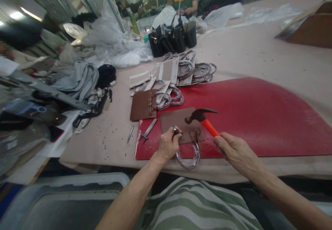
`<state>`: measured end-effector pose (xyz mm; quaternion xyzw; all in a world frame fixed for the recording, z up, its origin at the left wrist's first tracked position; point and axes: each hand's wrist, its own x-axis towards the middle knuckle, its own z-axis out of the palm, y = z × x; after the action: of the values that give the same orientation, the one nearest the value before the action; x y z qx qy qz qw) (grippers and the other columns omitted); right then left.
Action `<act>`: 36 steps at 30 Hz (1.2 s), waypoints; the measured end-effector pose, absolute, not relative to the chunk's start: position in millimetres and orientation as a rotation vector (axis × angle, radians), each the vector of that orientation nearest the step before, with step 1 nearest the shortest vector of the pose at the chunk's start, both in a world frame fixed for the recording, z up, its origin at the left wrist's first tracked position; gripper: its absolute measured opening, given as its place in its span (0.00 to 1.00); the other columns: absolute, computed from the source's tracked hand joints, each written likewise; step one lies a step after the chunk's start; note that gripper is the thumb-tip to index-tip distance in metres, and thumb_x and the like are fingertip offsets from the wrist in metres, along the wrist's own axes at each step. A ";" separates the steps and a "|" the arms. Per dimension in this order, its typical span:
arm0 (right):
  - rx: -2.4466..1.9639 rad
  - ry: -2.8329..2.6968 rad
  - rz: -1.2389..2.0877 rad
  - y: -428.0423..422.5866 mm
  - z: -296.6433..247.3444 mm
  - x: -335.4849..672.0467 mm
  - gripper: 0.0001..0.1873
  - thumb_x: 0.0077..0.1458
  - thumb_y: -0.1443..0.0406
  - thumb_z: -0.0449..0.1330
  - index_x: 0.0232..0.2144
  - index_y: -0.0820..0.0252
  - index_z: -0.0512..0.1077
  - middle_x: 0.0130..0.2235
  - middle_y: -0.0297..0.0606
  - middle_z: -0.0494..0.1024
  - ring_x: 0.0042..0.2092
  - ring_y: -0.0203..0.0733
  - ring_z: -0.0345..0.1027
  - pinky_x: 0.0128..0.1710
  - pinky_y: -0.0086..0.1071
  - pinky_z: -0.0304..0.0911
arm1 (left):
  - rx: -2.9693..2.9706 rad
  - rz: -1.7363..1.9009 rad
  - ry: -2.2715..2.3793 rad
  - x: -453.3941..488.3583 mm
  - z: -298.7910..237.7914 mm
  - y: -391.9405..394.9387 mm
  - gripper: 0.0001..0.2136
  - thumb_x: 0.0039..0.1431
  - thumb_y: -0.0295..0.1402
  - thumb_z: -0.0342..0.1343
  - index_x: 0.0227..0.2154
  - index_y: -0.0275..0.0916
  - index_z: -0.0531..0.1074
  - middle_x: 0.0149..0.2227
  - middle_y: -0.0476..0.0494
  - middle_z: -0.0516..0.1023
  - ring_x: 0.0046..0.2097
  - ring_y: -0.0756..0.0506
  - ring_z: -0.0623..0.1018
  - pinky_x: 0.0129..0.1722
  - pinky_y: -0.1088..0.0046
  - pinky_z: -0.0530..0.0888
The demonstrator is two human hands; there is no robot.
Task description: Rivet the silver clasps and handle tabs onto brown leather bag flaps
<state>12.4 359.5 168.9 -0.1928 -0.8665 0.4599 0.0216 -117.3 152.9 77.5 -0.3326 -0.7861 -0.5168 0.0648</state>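
A brown leather panel (174, 121) with a plastic-wrapped handle (190, 158) lies on the red cutting mat (259, 119) at the table's near edge. My left hand (168, 146) is closed around a small metal punch (175, 130), which stands upright on the panel. My right hand (232, 150) grips the orange handle of a hammer (204, 117). Its dark head hangs a little above the panel, just right of the punch.
Two loose metal tools (149, 129) lie left of the panel. Behind are a brown flap bag piece (143, 104), several wrapped handles and pale panels (178, 72), black bags (172, 38), plastic wrap and clutter at left. A person sits at the far side. A grey bin (64, 202) is below.
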 end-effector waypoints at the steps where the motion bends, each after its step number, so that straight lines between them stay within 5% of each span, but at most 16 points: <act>1: -0.588 -2.680 1.427 359.1 170.2 12.2 0.23 0.60 0.47 0.49 0.21 0.53 0.61 0.18 0.31 0.62 0.20 0.36 0.55 0.20 0.31 0.50 | -1.019 -1.541 -2.371 -117.3 77.7 152.9 0.06 0.62 0.25 0.53 0.39 0.39 0.72 0.37 0.46 0.82 0.38 0.48 0.82 0.41 0.74 0.78; 14: -0.536 -2.692 1.404 354.9 178.2 10.2 0.22 0.62 0.48 0.49 0.23 0.53 0.61 0.20 0.30 0.62 0.22 0.37 0.56 0.21 0.30 0.51 | -1.105 -1.450 -2.375 -119.5 76.9 152.2 0.06 0.63 0.25 0.52 0.40 0.40 0.71 0.37 0.44 0.81 0.39 0.46 0.82 0.41 0.73 0.78; 23: -0.137 -2.680 0.875 351.9 232.4 1.2 0.20 0.67 0.52 0.46 0.25 0.53 0.59 0.20 0.31 0.64 0.19 0.37 0.56 0.22 0.32 0.48 | -1.142 -1.344 -2.428 -120.3 75.9 155.4 0.07 0.63 0.26 0.52 0.42 0.40 0.70 0.36 0.43 0.81 0.37 0.45 0.82 0.38 0.72 0.79; 30: 0.076 -2.789 0.485 355.3 224.4 3.3 0.22 0.70 0.51 0.41 0.25 0.52 0.57 0.17 0.30 0.61 0.16 0.37 0.51 0.21 0.35 0.38 | -1.124 -1.386 -2.371 -119.6 74.7 157.2 0.07 0.62 0.25 0.51 0.40 0.40 0.70 0.34 0.44 0.80 0.35 0.45 0.82 0.35 0.73 0.78; 36: 0.056 -2.476 0.489 351.6 245.9 4.7 0.14 0.70 0.59 0.47 0.30 0.53 0.60 0.22 0.32 0.66 0.18 0.36 0.57 0.22 0.34 0.46 | -1.130 -1.395 -2.351 -119.7 73.5 157.3 0.07 0.62 0.24 0.52 0.41 0.39 0.70 0.36 0.42 0.81 0.38 0.44 0.83 0.39 0.70 0.79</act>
<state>4.7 351.6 245.9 0.0211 -0.9344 0.1847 0.3038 -119.7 157.3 73.5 -0.3804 -0.7915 -0.4695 0.0915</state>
